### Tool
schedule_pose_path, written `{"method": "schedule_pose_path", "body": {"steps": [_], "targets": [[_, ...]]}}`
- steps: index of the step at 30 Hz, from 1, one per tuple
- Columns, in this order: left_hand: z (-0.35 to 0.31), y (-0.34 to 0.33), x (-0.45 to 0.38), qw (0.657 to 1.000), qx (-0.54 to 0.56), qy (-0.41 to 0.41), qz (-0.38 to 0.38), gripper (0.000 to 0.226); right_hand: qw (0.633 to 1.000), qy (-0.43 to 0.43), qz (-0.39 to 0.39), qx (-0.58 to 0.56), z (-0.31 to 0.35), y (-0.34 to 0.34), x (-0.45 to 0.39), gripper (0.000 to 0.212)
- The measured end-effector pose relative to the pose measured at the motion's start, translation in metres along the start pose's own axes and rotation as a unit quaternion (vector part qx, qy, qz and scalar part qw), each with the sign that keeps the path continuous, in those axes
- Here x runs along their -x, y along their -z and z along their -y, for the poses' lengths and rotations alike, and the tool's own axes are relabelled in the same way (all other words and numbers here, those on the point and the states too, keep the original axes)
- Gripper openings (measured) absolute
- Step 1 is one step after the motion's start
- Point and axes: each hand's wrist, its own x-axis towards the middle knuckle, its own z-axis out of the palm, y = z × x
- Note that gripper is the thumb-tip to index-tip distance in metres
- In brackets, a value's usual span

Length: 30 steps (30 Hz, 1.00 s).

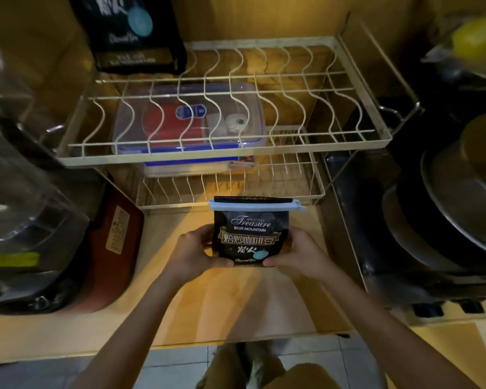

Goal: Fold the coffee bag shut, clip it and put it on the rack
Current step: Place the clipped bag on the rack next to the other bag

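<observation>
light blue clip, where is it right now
In the head view the light blue clip sits across the folded top of the coffee bag, held between the left hand and right hand, just in front of the rack's lower tier.

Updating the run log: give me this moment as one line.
stage: bag clipped, not yet racked | coffee bag: upright, held by left hand and right hand | clip: across folded top | rack: behind bag
</observation>
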Motion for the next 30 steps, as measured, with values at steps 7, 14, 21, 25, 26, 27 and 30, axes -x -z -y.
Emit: {"method": "schedule_pose_path", "body": {"steps": [7, 14, 21, 25, 26, 27, 30], "targets": [[-0.075, 0.045, 0.032, 0.995, -0.072, -0.067, -0.026, 0.064, 0.990, 0.076, -0.013, 0.118, 0.074, 0.021, 0.038, 0.069], [-0.159, 0.101, 0.054, 0.979, -0.096, -0.158, -0.084, 0.058, 0.964, 0.190, -0.028, 0.183, 0.162, 0.055, 0.070, 0.062], [-0.221, 0.138, 0.047, 0.970, -0.093, -0.199, -0.107, 0.049, 0.955, 0.264, -0.020, 0.137, 0.230, 0.091, 0.072, 0.057], [-0.245, 0.158, 0.032, 0.971, -0.034, -0.204, -0.117, 0.042, 0.952, 0.290, -0.020, 0.094, 0.258, 0.104, 0.057, 0.054], [-0.248, 0.162, 0.027, 0.971, -0.012, -0.206, -0.124, 0.041, 0.951, 0.297, -0.029, 0.080, 0.263, 0.106, 0.052, 0.051], [-0.251, 0.165, 0.022, 0.969, 0.004, -0.211, -0.131, 0.039, 0.949, 0.305, -0.038, 0.066, 0.269, 0.108, 0.047, 0.050], [-0.256, 0.170, 0.002, 0.957, 0.025, -0.240, -0.159, 0.036, 0.940, 0.332, -0.071, 0.035, 0.280, 0.114, 0.031, 0.051]]}}
